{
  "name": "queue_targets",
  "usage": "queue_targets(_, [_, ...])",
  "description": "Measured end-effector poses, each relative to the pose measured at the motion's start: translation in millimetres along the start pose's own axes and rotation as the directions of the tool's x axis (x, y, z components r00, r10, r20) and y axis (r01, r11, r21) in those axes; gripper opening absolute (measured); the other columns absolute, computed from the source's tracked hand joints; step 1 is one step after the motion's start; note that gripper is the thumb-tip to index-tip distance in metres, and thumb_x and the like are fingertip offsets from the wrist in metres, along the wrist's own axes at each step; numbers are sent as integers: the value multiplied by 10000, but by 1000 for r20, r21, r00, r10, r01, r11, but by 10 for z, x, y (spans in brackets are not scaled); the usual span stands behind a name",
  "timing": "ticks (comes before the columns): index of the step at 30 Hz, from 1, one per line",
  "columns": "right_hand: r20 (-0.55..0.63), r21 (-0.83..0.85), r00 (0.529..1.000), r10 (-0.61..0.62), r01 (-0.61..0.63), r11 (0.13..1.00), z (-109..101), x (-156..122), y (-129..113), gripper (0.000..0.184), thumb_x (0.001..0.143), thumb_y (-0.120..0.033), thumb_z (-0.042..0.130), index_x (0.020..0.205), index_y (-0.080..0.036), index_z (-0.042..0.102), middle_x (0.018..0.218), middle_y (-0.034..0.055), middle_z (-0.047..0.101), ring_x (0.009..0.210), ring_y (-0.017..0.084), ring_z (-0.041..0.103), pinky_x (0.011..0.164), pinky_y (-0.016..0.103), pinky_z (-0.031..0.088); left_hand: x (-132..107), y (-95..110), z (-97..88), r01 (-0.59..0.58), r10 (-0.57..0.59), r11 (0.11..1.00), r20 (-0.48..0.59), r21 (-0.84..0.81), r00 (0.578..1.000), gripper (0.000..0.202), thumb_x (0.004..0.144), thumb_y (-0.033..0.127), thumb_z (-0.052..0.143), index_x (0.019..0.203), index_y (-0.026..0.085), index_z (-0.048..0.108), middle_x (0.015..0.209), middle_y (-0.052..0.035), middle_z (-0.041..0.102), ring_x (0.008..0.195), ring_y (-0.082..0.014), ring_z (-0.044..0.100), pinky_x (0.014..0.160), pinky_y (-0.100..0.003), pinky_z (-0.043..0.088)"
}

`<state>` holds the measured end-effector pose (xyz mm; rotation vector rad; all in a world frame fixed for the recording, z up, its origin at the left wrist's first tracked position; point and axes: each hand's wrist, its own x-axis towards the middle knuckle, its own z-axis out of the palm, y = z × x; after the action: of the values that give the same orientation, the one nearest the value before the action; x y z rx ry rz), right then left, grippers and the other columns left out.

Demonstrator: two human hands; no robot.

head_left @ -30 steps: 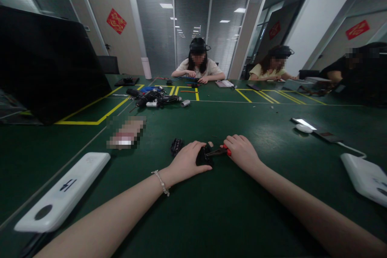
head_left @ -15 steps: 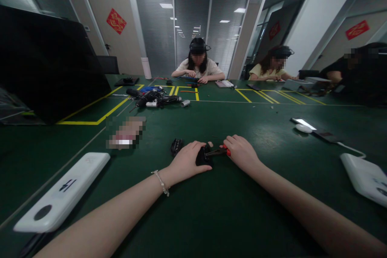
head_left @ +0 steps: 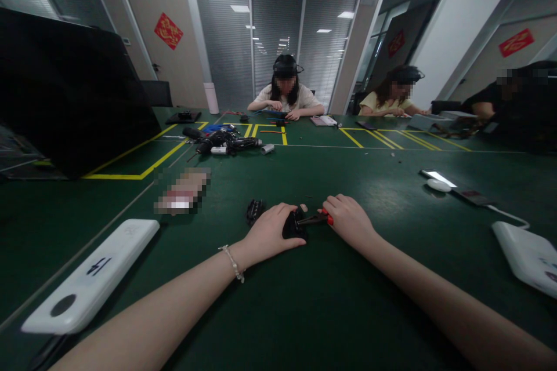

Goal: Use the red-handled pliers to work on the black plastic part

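Note:
My left hand is closed around a small black plastic part on the green table, its thumb along the near side. In my right hand are red-handled pliers, with the fingers wrapped round the grips. The dark jaws of the pliers point left and meet the black part; whether they pinch it I cannot tell. Beside my left hand lies another black piece with small light spots. A little pale scrap rests just beyond the pliers.
A white power bank lies at the left, another white device with a cable at the right. A pixelated flat thing is left of my hands. Farther off are tangled black cables, a lit phone and several people seated.
Both hands keep their places on the black part and the pliers. The whole view has shifted only very slightly.

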<state>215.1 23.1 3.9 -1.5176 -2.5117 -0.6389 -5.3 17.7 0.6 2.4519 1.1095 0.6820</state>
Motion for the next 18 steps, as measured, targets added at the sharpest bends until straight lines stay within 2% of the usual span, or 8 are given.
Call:
queue_targets(13, [12,17,1000,21,-21,1000,6,-10,4,133,713,-133,509,826,-150,578,857,65,577,768,180,496,697,313,387,-1,29,-9,15,-15,1000,11,-6,1000,586,646,486,616,1129,214,424,1097,-70,502,989,-245,495,837,-380,399])
queue_targets(18, [-23,20,1000,8,-7,1000,24,-10,13,128,721,-142,499,824,-152,574,861,69,568,773,179,492,694,308,385,-2,14,-3,9,-9,1000,5,1,1000,595,641,490,618,1130,212,422,1084,-65,510,979,-239,500,833,-375,398])
